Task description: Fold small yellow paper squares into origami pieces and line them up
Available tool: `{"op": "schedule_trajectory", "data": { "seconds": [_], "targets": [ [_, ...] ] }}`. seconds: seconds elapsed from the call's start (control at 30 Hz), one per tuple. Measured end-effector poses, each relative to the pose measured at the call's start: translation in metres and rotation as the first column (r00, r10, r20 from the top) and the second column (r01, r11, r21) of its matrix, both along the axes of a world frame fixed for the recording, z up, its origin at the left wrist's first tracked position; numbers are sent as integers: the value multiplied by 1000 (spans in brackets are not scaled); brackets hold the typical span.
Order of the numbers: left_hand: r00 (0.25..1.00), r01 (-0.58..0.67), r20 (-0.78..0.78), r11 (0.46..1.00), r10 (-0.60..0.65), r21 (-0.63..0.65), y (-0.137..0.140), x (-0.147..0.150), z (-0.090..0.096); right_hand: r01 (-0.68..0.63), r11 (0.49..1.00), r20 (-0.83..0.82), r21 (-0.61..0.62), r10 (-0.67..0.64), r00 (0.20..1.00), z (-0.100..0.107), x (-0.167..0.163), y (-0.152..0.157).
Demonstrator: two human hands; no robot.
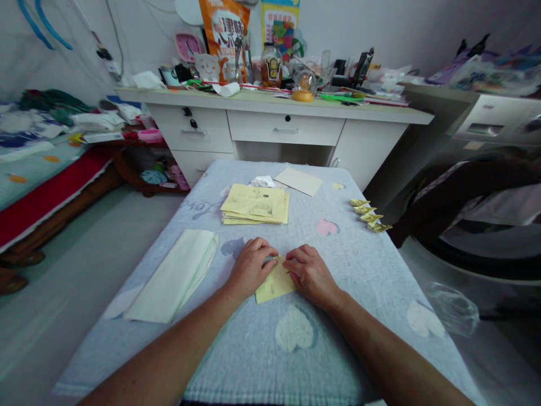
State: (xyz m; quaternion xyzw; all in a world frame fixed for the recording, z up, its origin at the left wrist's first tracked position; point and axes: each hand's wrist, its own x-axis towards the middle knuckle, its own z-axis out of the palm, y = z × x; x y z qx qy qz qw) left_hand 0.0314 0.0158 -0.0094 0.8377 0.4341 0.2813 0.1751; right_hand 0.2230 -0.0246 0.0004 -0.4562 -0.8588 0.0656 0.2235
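Observation:
Both hands meet over a small yellow paper sheet [274, 286] on the blue cloth-covered table. My left hand [252, 265] pinches the far left edge of this paper between thumb and fingers. From the other side, my right hand [310, 274] pinches its far right part, where a corner looks turned over. The fingers partly hide the fold. Beyond the hands lies a stack of yellow paper sheets [254, 204] with dark printing. Several folded yellow paper pieces [368, 215] stand in a row near the table's right edge.
A folded pale green-white sheet [175, 276] lies left of my left arm. Behind the stack are a crumpled white tissue [262, 181] and a beige card [298, 181]. A white desk [270, 101] crowded with jars and packets stands at the back, a washing machine [486, 121] to the right.

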Motion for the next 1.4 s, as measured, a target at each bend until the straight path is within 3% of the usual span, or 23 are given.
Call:
{"op": "schedule_trajectory", "data": {
  "seconds": [0.63, 1.4],
  "targets": [
    [999, 15, -34, 1000, -15, 3, 1, 0, -2, -132, 991, 13, 28, 132, 991, -1, 2, -6],
    [997, 9, -79, 1000, -8, 19, -3, 0, -1, -134, 990, -6, 34, 134, 991, -8, 5, -5]
  ]
}}
